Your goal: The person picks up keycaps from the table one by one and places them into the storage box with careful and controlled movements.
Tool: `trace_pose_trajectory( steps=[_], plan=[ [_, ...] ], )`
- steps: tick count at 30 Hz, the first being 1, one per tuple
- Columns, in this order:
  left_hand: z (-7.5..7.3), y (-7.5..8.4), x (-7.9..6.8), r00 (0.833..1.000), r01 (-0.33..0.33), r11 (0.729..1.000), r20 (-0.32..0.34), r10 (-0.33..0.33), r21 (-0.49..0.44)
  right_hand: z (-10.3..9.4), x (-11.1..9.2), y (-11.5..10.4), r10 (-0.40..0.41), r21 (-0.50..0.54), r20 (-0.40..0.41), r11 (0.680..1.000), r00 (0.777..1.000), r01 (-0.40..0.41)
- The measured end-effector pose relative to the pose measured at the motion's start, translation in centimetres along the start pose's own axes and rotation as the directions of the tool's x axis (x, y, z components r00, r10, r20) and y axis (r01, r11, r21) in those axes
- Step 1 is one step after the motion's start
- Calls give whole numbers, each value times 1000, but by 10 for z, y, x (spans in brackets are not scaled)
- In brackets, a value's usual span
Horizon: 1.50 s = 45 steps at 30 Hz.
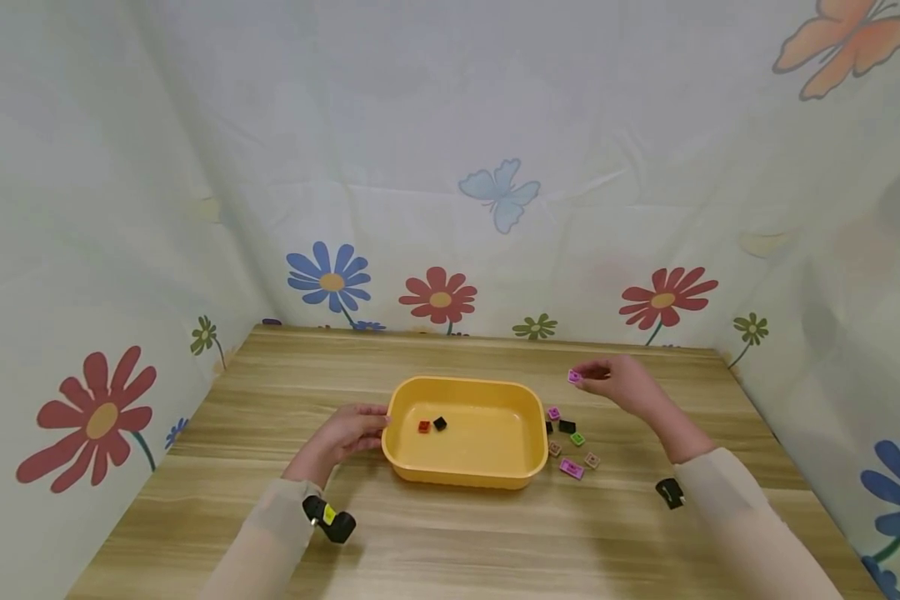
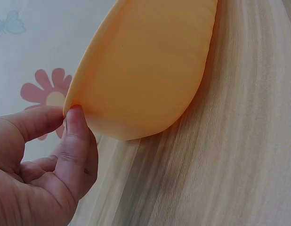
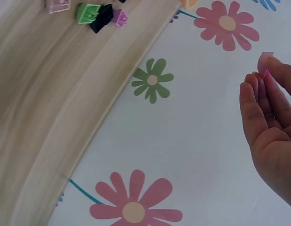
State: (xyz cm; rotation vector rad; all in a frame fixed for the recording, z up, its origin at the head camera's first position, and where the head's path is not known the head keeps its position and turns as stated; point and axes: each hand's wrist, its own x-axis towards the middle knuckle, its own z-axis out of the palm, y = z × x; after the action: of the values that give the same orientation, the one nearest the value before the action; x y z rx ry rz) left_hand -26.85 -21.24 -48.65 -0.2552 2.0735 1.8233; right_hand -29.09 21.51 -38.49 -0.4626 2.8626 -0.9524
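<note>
In the head view, a yellow plastic tub [image 1: 465,479] stands on the wooden table, a red block [image 1: 423,427] and a black block [image 1: 440,423] lying on its floor. My left hand [image 1: 352,432] holds the tub's left end. Thumb and finger pinch its rim in the left wrist view. Raised to the right of the tub, my right hand [image 1: 618,383] pinches a small pink block [image 1: 574,377] between thumb and fingertips. Below that hand lie a green block [image 1: 577,438], a long pink block [image 1: 572,468] and several other small pieces.
The loose pieces lie close against the tub's right end, among them a black block [image 1: 567,426] and a tan one [image 1: 592,459]. A flower-printed cloth [image 1: 390,208] rises behind the table's far edge and along both sides.
</note>
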Motion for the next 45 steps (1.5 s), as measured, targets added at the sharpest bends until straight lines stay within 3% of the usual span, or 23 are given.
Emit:
trace_pose_trajectory(
  steps=[16,30,45],
  plan=[
    [0,1,1,1000,-3,1000,-5,3,-1,-10,18,-29,-121,5,40,993,992,121],
    [-2,-2,4,1000,-3,1000,-3,3,-3,-4,32,-52,-160,-17,98,986,982,163],
    [0,0,0,1000,-5,1000,-1,5,-1,8,52,-89,-262,-22,214,962,941,273]
  ],
)
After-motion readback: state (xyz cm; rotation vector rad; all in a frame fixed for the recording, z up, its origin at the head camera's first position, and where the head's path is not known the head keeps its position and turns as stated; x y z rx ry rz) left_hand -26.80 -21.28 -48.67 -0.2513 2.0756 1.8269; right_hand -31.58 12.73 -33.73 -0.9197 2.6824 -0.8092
